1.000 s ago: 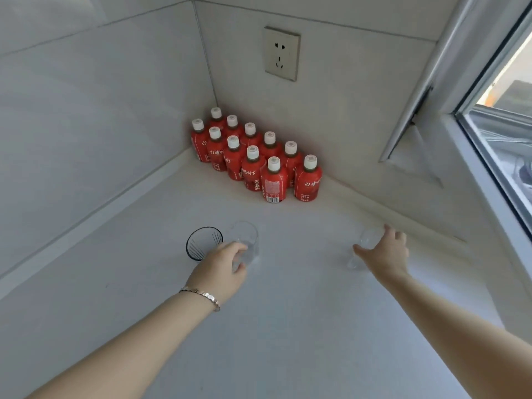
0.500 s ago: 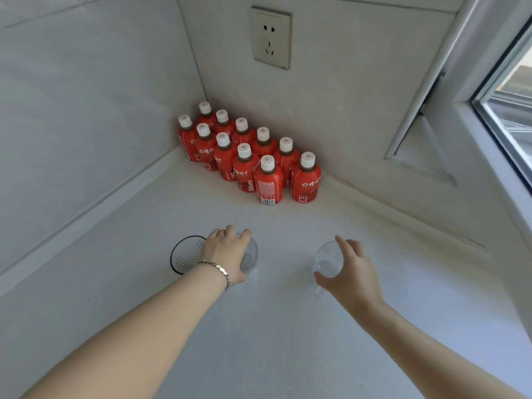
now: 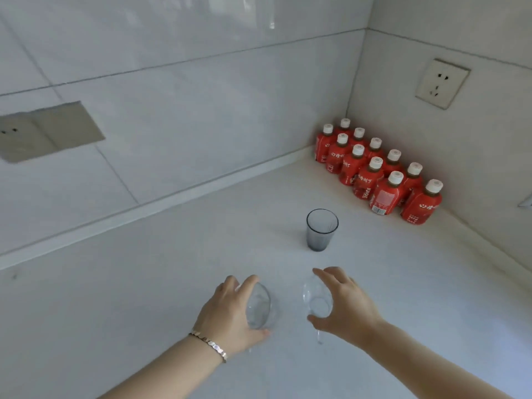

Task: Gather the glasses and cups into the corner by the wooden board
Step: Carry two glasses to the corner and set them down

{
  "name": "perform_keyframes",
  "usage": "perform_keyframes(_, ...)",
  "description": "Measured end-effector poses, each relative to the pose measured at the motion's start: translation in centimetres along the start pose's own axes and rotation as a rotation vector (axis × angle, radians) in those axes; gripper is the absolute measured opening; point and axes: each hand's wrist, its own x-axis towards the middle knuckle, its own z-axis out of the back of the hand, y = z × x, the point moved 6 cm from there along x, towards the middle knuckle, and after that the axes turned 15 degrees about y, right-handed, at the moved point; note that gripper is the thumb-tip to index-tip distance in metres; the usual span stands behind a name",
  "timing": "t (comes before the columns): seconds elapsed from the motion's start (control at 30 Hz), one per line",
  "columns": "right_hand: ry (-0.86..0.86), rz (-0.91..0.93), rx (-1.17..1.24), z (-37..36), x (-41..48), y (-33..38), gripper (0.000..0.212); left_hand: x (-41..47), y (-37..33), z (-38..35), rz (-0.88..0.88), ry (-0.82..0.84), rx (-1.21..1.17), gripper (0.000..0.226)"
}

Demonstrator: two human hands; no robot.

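My left hand (image 3: 230, 313) grips a clear glass (image 3: 260, 308), tilted with its mouth toward me, just above the white counter (image 3: 144, 298). Beside it my right hand (image 3: 349, 308) grips a second clear glass (image 3: 316, 302), also tilted, about a hand's width to the right. A dark smoked-grey glass (image 3: 320, 230) stands upright and alone on the counter beyond both hands. No wooden board is in view.
Several red juice bottles with white caps (image 3: 377, 171) fill the far right corner against the tiled wall. A wall socket (image 3: 440, 83) sits above them, and another socket (image 3: 17, 136) on the left wall beside a grey patch (image 3: 70, 125).
Both hands have drawn back toward me, each carrying a clear glass, leaving the grey glass standing. The view has swung left, shifting the bottles to the right and the window out of sight.
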Motion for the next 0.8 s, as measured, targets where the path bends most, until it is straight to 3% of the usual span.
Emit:
perform_keyframes(0.27, 0.153, 0.312, -0.178, -12.8, -2.0, 24.1, 0.087, -20.6, 21.4, -1.6, 0.339, -0.223, -0.23, 0.084)
perform_keyframes(0.53, 0.304, 0.515, -0.238, -27.3, -6.0, 46.3, 0.087, -41.3, 39.5, -5.3, 0.626, -0.302, -0.317, 0.078)
perform_keyframes(0.8, 0.416, 0.632, -0.285, -36.9, -4.7, 61.5, 0.088, -51.7, 54.3, -5.3, 0.854, -0.353, -0.43, 0.078)
